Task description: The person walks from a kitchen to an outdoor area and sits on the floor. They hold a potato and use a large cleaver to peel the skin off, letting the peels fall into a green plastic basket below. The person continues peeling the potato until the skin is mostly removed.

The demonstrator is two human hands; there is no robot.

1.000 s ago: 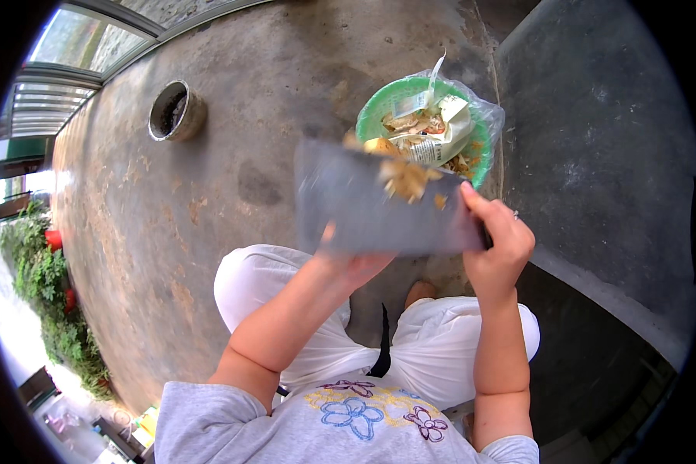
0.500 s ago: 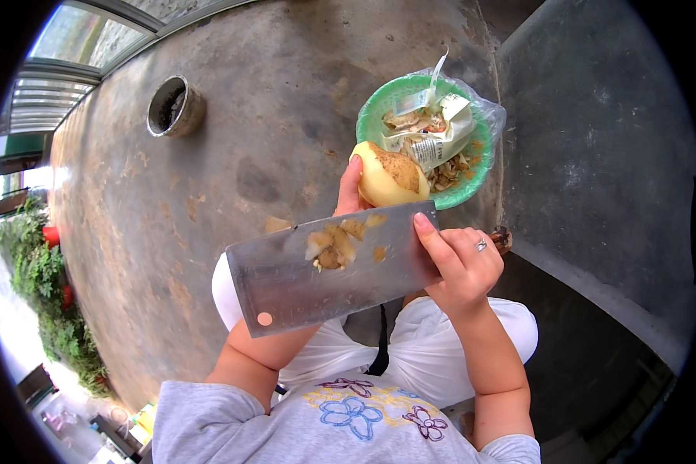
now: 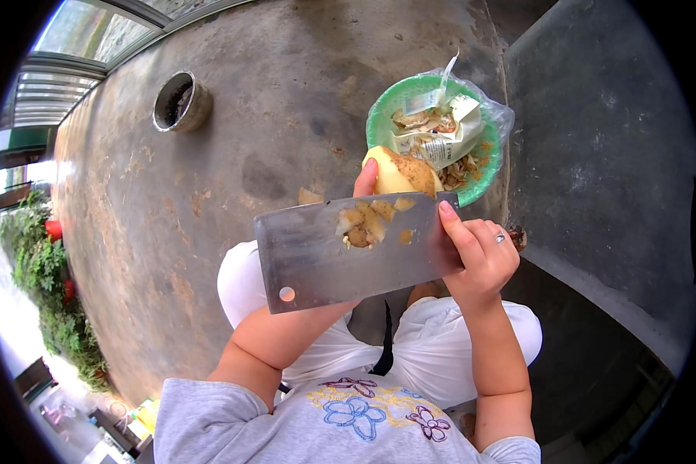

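Note:
My right hand (image 3: 481,259) grips a broad steel cleaver (image 3: 340,255), its flat side facing up and its blade stretching left across my lap. Several potato peelings (image 3: 367,220) stick to the blade near its upper edge. My left hand (image 3: 366,178) is mostly hidden behind the cleaver; its fingers hold a partly peeled yellow potato (image 3: 400,172) just above the blade's top edge. Beyond the potato stands a green bowl (image 3: 380,116) lined with a clear bag and filled with peelings and crumpled wrappers.
I squat on a stained concrete floor (image 3: 232,139). A small round pot (image 3: 181,100) with dark contents stands at the far left. A darker raised slab (image 3: 595,155) runs along the right. Green plants with red flowers (image 3: 42,263) edge the left.
The cleaver swung from over the bowl back toward my lap and turned flat side up, with peelings on it. The potato, hidden before, now shows above the blade in my left hand.

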